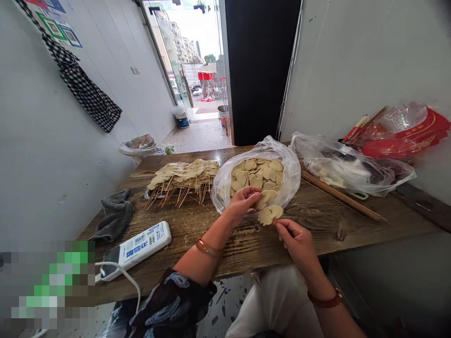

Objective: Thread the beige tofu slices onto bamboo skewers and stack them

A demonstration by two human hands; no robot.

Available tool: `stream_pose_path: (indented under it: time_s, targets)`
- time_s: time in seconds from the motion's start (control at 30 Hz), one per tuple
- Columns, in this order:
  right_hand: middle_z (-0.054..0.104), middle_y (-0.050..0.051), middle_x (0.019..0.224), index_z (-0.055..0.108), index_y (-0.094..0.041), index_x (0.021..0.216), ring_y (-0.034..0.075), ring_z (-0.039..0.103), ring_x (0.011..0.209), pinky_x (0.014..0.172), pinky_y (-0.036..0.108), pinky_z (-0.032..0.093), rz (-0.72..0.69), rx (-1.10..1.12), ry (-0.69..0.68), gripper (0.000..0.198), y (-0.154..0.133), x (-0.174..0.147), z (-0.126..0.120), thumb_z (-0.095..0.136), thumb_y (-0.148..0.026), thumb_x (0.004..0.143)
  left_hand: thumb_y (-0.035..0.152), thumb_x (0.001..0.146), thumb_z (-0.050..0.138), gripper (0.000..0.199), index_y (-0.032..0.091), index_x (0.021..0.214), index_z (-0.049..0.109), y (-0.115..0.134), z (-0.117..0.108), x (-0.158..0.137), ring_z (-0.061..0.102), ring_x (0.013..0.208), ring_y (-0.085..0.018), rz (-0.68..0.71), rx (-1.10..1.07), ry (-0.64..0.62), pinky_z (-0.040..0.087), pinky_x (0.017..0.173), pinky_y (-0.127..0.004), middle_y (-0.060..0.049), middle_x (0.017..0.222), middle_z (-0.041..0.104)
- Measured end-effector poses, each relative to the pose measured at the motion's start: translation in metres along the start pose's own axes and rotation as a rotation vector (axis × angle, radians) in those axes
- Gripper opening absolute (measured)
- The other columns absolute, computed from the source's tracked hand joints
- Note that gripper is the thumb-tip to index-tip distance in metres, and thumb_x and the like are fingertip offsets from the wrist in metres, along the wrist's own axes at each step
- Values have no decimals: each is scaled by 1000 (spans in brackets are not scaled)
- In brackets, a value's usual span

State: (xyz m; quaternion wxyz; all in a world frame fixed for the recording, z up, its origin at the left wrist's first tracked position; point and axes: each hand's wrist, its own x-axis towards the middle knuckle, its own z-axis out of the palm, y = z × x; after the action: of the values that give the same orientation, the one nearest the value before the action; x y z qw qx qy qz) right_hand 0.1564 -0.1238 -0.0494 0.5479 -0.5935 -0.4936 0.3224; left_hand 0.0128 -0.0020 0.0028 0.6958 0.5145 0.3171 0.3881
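The open plastic bag [293, 162] contains pale round slices [257, 172]. To its left lies a pile of loaded skewers [186, 173]; to its right, bare sticks [345, 198]. Just in front of the bag, the right hand [296, 238] pinches a slice-bearing stick [270, 215], fingertips closed, its slices pointing up-left toward the left hand [243, 203], whose closed fingertips grip another slice [265, 199].

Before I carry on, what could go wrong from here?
The left hand pinches a pale slice close to the threaded slices on the skewer in the right hand; the skewer's point, hidden here, might prick a finger.
The thin slices could tear if pushed hard.
The white cable hangs off the wooden table near the left sleeve, which might snag it.
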Motion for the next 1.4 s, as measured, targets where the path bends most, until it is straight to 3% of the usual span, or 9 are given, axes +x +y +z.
stream_pose_path:
  time_s: [0.13,0.33,0.5,0.6,0.77,1.13,1.4]
  targets:
    - [53,0,57,73,-15,93,11,45,48,40,20,33,3,22,-16,36,0,-1,-1,56,-46,86,45,60,80,41,14,84,66,-1,0,-1,51,62,-7,-66,-104,-31,40,59,-20,0,73,58]
    - [52,-2,56,73,-16,92,11,46,48,42,20,35,-4,10,-23,35,1,0,0,56,-46,86,39,52,85,40,12,75,67,2,4,-5,47,55,-5,-137,-79,-42,34,52,-19,1,65,57]
    - [60,1,62,74,-16,94,12,51,52,43,20,37,-36,-38,-41,35,-1,0,2,55,-45,87,37,53,84,35,13,66,62,0,0,-2,39,49,-4,-71,-96,9,30,48,-18,5,55,48]
    - [62,2,64,74,-17,96,13,54,54,44,21,38,-49,-78,-63,35,-3,-1,3,54,-44,87,37,53,85,36,13,69,62,0,-3,1,39,48,-3,-30,-136,60,30,48,-17,6,55,48]
    - [64,3,65,74,-19,93,15,58,58,48,22,42,-103,-133,-39,31,-3,0,3,52,-40,88,38,54,84,39,12,77,66,-1,-3,2,49,54,-5,5,-77,98,35,51,-18,0,67,61]
    - [70,5,74,74,-19,87,17,62,65,59,26,48,-133,-149,33,26,-5,1,4,55,-36,85,38,55,84,37,11,77,69,-6,-4,3,51,54,-6,-24,6,23,37,52,-17,0,65,63]
    - [65,3,69,73,-18,100,14,56,58,48,22,40,-18,-36,48,32,0,-2,2,55,-40,87,42,62,81,46,14,94,66,-2,-5,3,63,64,-12,-145,-238,6,52,57,-23,-5,80,68]
